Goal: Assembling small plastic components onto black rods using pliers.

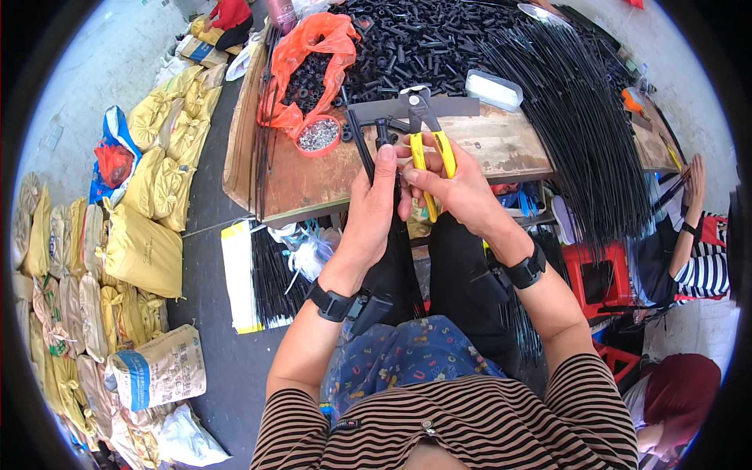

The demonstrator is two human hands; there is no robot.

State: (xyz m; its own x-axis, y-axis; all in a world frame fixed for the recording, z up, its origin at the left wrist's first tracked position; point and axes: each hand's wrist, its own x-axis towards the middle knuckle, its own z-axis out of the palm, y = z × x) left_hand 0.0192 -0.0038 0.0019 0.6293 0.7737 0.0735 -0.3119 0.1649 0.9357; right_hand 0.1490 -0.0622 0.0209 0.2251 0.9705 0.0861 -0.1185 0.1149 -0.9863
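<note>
My left hand (371, 210) is closed around several thin black cables (363, 145), which run down between my knees. Beside its thumb, a black tubular fitting (382, 129) stands up. My right hand (464, 190) grips a pair of pliers (417, 160) with yellow handles, jaws pointing up toward the table. The handles are slightly spread. The fingertips of both hands meet near the cables, and what lies between them is hidden. A round red tub (335, 141) of small metal pieces sits on the table just beyond my left hand.
The wooden table (301, 186) carries a heap of black plastic parts (423, 47), an orange-red bag (342, 59), a clear plastic box (495, 89) and a long cable bundle (576, 133) drooping over its edge. Yellow sacks (145, 251) line the left. Other people sit at the right and far left.
</note>
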